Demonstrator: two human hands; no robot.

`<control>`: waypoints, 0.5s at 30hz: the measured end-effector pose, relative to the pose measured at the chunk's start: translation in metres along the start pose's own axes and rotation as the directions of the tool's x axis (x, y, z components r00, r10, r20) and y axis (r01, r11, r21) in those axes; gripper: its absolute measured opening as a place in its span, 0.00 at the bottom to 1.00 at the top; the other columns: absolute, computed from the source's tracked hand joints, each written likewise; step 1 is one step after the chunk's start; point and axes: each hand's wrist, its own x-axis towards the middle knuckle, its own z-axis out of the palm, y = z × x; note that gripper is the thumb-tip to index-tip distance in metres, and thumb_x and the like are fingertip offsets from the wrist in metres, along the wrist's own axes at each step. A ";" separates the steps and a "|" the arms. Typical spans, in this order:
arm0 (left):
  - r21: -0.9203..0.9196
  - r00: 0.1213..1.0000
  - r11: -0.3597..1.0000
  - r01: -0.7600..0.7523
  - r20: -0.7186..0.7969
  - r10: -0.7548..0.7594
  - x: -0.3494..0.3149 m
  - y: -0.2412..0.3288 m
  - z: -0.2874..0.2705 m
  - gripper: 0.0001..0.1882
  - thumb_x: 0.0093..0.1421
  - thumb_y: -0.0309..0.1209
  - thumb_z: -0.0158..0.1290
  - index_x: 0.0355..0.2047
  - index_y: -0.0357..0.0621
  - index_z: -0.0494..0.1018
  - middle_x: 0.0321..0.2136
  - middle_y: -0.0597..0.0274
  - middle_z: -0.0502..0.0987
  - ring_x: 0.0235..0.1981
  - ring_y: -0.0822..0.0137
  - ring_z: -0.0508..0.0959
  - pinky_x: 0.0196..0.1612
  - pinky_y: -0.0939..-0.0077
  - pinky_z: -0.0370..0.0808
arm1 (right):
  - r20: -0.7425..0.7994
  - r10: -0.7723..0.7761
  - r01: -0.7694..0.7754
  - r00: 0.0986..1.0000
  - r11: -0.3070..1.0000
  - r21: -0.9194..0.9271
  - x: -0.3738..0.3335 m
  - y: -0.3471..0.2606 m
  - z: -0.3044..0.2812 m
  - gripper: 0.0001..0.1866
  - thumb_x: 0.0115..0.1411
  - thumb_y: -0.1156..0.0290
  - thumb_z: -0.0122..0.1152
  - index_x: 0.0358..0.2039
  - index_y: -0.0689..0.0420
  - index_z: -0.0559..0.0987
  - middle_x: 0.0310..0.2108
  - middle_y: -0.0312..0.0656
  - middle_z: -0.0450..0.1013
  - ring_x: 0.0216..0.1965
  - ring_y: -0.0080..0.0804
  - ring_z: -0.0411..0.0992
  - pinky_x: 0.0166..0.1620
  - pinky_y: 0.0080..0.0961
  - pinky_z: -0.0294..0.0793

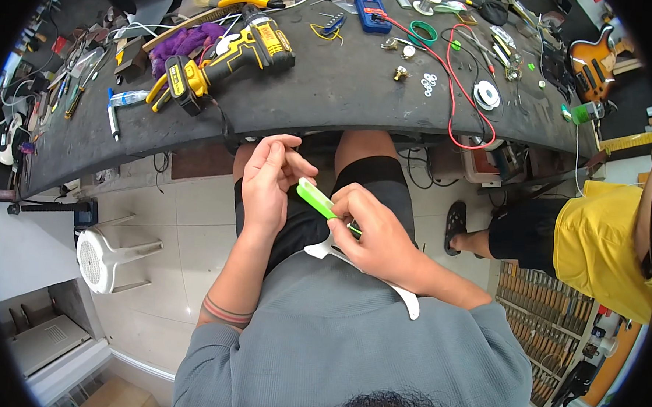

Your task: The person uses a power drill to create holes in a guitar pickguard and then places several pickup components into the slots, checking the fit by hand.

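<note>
My right hand [376, 232], fingers closed, grips a slim bright green piece [315, 201] with a pale inner face. Its exact kind cannot be made out, and its rear end is hidden in my palm. A thin, curved white piece [407, 300] with a broad forked end passes beneath the same hand, against my grey shirt; whether the hand holds it too is unclear. My left hand [267, 178] is raised just left of the green tip, apart from it. Its fingers are loosely bent and spread, with nothing visible in them.
Along the dark workbench [332, 93] lie a yellow-black cordless drill [230, 58], a blue multimeter [373, 14] with red and black leads, and a solder spool [486, 95]. A white stool [102, 262] stands left. Someone in a yellow shirt [597, 240] is on the right.
</note>
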 end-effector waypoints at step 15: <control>0.779 0.820 0.265 -0.569 0.511 0.258 -0.042 0.018 -0.017 0.05 0.63 0.21 0.58 0.38 0.37 0.81 0.29 0.53 0.81 0.32 0.54 0.84 0.37 0.62 0.79 | 0.000 0.254 -0.185 0.967 0.704 0.686 0.037 0.026 -0.023 0.09 0.76 0.71 0.56 0.51 0.63 0.73 0.40 0.44 0.79 0.38 0.30 0.82 0.44 0.28 0.82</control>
